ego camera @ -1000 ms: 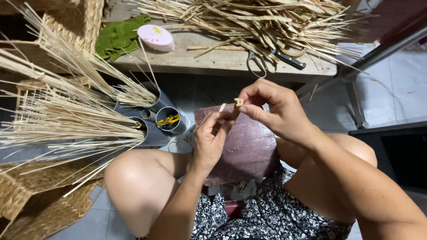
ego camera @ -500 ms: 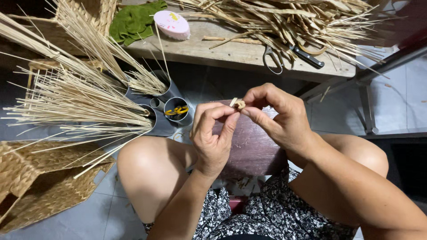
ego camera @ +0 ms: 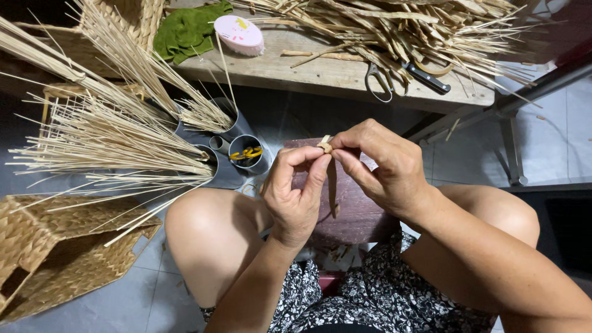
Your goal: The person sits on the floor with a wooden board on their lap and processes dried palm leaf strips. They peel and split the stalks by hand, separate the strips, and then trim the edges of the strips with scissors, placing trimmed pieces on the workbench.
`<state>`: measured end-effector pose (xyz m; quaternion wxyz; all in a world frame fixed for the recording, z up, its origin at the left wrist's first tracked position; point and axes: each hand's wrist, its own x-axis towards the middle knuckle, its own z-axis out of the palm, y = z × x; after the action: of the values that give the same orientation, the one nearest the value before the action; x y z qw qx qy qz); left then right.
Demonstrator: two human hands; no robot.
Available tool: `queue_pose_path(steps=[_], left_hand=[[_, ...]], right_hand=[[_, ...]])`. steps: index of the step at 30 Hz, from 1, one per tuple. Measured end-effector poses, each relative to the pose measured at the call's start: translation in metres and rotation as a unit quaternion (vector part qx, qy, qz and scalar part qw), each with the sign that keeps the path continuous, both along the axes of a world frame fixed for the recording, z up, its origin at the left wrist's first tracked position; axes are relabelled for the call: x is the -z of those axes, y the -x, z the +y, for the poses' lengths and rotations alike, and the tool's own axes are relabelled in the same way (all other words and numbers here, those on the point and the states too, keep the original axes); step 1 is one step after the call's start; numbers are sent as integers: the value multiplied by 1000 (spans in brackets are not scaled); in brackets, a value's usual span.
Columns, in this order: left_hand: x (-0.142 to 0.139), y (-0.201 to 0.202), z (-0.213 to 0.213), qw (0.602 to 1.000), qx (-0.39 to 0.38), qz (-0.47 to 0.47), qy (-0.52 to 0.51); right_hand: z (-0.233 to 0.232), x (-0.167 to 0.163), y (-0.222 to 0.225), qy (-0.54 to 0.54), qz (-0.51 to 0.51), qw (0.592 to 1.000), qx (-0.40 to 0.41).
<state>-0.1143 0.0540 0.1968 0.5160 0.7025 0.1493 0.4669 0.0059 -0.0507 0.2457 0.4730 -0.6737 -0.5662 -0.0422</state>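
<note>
- left hand (ego camera: pixel 296 191) and right hand (ego camera: pixel 385 166) both pinch small rolled straw strip (ego camera: pixel 325 147), fingertips meeting; strip tail hangs down
- held above maroon block (ego camera: pixel 351 209), between the knees
- scissors (ego camera: pixel 394 77) on wooden bench (ego camera: pixel 320 74) beyond

Straw strip (ego camera: pixel 333 185): pale tan. Cloth (ego camera: pixel 188 29): green. Oval case (ego camera: pixel 239 34): pink. Desk (ego camera: pixel 320 71): bare grey-brown wood. Woven basket (ego camera: pixel 55 253): tan, zigzag weave. Dress (ego camera: pixel 382 302): black, white floral print. Stool (ego camera: pixel 357 216): maroon.
</note>
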Motion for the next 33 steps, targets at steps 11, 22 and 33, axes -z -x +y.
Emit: queue_pose_path(steps=[11, 22, 33], left_hand=[[4, -5, 4, 998, -20, -11, -65], [9, -6, 1, 989, 72, -86, 98], [3, -1, 5, 1000, 13, -7, 15]], right_hand=[[5, 5, 6, 7, 11, 1000, 16], [6, 30, 3, -8, 401, 914, -61], [4, 12, 8, 11, 117, 993, -9]])
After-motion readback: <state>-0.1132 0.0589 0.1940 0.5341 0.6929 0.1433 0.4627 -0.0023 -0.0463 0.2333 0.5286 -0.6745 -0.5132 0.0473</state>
